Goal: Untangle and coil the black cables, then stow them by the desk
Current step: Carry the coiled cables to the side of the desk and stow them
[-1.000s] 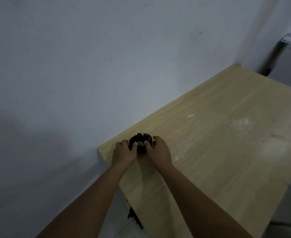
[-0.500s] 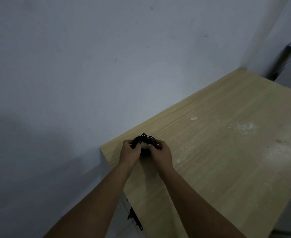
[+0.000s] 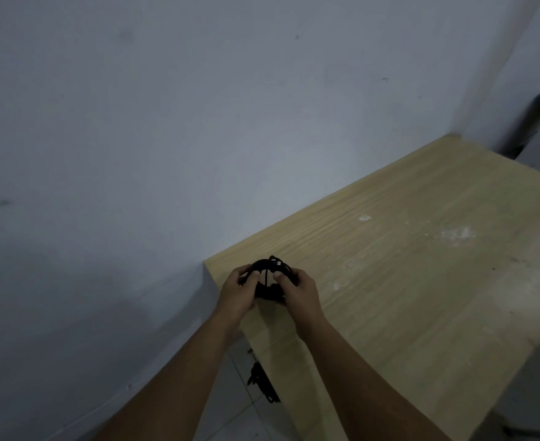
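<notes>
Both hands gripped one small coiled bundle of black cable (image 3: 269,278) between them. The left hand (image 3: 237,291) had its fingers curled round the bundle's left side, thumb on top; the right hand (image 3: 297,292) held the right side the same way, thumbs nearly meeting over the loops. The bundle sat at the near-left corner of the light wooden table (image 3: 421,281), close to the corner edge (image 3: 206,265), either just above the surface or touching it; which one could not be told.

That corner stood against the pale grey wall (image 3: 166,122), so there was little room to the left and behind. To the right the tabletop ran broad and bare apart from some whitish scuff marks (image 3: 458,234), leaving plenty of open room along it. Below the table's near edge another dark tangle of cable (image 3: 262,381) hung or lay by the tiled floor (image 3: 230,402).

Compared with a second ago, the bundle had been lifted and tipped more upright, its loops showing open between the thumbs, where before it lay flatter under the fingertips. The hands had closed in tighter round it.
</notes>
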